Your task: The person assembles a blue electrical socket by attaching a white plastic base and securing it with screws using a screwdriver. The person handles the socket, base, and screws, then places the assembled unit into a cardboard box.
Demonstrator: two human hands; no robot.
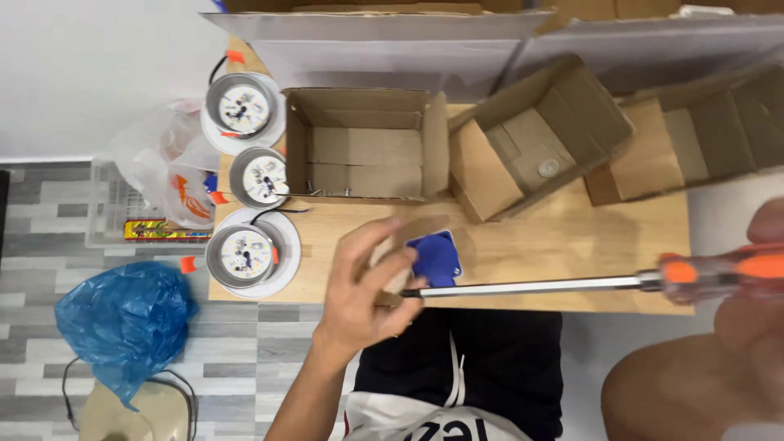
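My left hand [363, 286] holds a small blue square part [435, 257] over the front edge of the wooden table [572, 241]. Fingers wrap the part's left side. My right hand [755, 282] grips a long screwdriver [572, 286] by its orange and clear handle at the right edge of the view. The metal shaft runs left, and its tip meets the underside of the blue part beside my left fingers.
Three round white light fittings [245, 257] lie along the table's left end. Open cardboard boxes [359, 143] stand behind, with larger ones at the back. On the floor to the left lie a blue plastic bag [122, 318] and a clear bag [167, 163].
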